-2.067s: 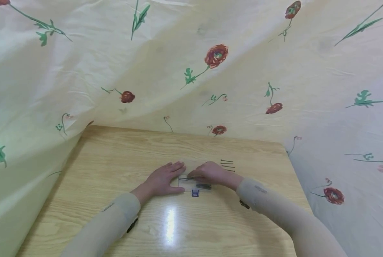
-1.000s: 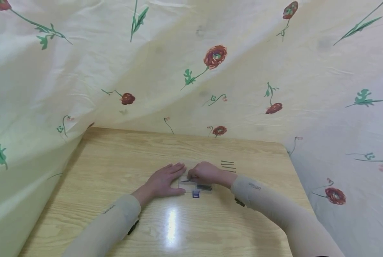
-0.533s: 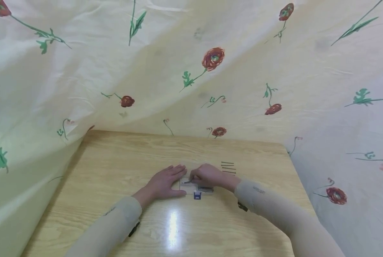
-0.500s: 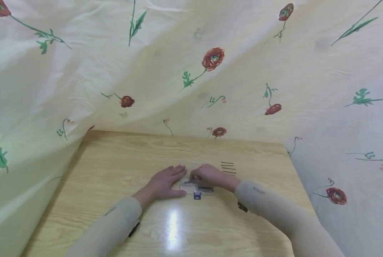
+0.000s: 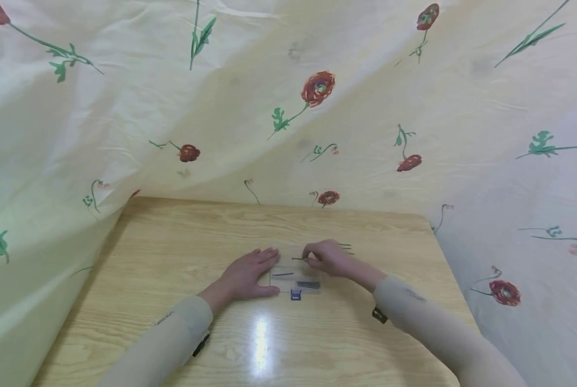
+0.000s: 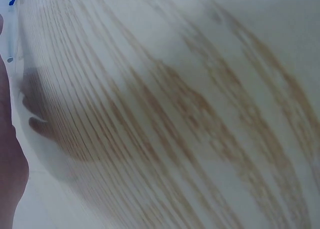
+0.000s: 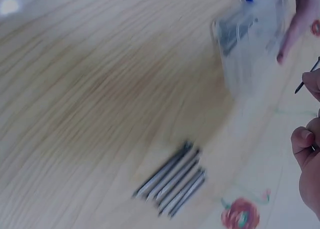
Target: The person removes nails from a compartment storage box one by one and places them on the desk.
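Observation:
A clear plastic box (image 5: 288, 289) with compartments and a blue latch (image 5: 295, 294) lies on the wooden table. Inside it, one dark nail (image 5: 283, 274) lies in the left part and a bundle of nails (image 5: 308, 285) at the right. My left hand (image 5: 249, 276) rests on the box's left end, fingers straight and thumb spread. Just beyond the box's far side, my right hand (image 5: 330, 258) pinches a nail (image 5: 296, 258) between thumb and fingertips. The right wrist view also shows this held nail (image 7: 299, 87), partly covered by the fingers.
Several nails (image 7: 172, 181) lie in a neat row on the table, partly behind the right hand in the head view. A flowered cloth (image 5: 249, 107) hangs at the table's back and sides. The wooden table (image 5: 182, 226) extends round the box.
My right hand has lifted out of the box and moved right and farther away, pinching a nail. Another nail now shows in the box where the fingers were. The left hand stays put.

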{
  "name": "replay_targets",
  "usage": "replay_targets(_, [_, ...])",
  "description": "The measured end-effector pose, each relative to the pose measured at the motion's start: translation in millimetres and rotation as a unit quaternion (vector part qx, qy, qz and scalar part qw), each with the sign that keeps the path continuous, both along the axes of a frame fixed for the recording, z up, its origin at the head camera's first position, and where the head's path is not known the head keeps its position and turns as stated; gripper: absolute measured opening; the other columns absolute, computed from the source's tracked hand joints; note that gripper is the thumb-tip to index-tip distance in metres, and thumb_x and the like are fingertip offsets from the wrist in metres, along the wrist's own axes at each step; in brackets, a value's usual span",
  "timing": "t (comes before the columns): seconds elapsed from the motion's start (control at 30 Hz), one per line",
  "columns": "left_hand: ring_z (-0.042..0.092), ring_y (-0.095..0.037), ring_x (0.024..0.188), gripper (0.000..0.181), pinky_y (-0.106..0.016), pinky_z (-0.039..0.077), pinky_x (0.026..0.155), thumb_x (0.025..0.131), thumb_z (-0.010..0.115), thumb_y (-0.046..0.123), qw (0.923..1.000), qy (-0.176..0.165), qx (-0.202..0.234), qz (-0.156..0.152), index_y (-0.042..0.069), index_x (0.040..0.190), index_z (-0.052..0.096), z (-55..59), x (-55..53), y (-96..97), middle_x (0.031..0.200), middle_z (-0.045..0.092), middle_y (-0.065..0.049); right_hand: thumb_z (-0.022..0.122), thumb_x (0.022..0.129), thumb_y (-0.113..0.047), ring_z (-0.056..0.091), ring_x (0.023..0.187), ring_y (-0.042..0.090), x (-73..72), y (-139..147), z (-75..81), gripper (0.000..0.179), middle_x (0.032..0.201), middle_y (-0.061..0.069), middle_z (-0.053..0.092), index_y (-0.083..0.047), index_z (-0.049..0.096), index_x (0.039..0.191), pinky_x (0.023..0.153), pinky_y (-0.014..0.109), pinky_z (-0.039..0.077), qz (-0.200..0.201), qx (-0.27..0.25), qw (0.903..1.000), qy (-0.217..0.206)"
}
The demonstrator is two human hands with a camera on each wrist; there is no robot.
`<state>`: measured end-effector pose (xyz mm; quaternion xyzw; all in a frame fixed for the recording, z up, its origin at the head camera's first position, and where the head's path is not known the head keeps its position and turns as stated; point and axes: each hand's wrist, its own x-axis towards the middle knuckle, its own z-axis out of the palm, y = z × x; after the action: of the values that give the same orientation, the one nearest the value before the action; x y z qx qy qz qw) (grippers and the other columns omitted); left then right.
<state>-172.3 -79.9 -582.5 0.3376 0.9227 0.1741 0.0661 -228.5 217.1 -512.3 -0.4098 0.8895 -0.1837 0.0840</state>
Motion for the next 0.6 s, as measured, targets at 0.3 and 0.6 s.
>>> replay_targets(0.3, [0.029,-0.022,0.161,0.095,-0.043,0.023,0.133,0.099,0.055,0.075,0.9998,0.016,0.002,-0.008,0.012,0.167,0.037,-0.3,-0.7,-6.9,0.175,0.031,-0.004,0.078,0.094,-0.007,0.035,0.054,-0.003,4.0,60.1,8.7,0.005,0.062,-0.014,0.053,-0.009,0.077,0.099,0.048,0.020,0.035,-0.031,-0.016,0.9966,0.074])
replay_targets(0.6, [0.028,-0.021,0.162,0.094,-0.043,0.022,0.133,0.098,0.056,0.073,0.9999,0.011,0.012,-0.004,0.012,0.167,0.037,0.5,-0.6,-11.1,0.175,0.031,-0.004,0.079,0.095,-0.010,0.030,0.051,-0.001,24.9,104.7,-2.1,0.006,0.059,-0.016,0.042,-0.010,0.077,0.100,0.046,0.022,0.030,-0.106,0.017,0.9924,0.059])
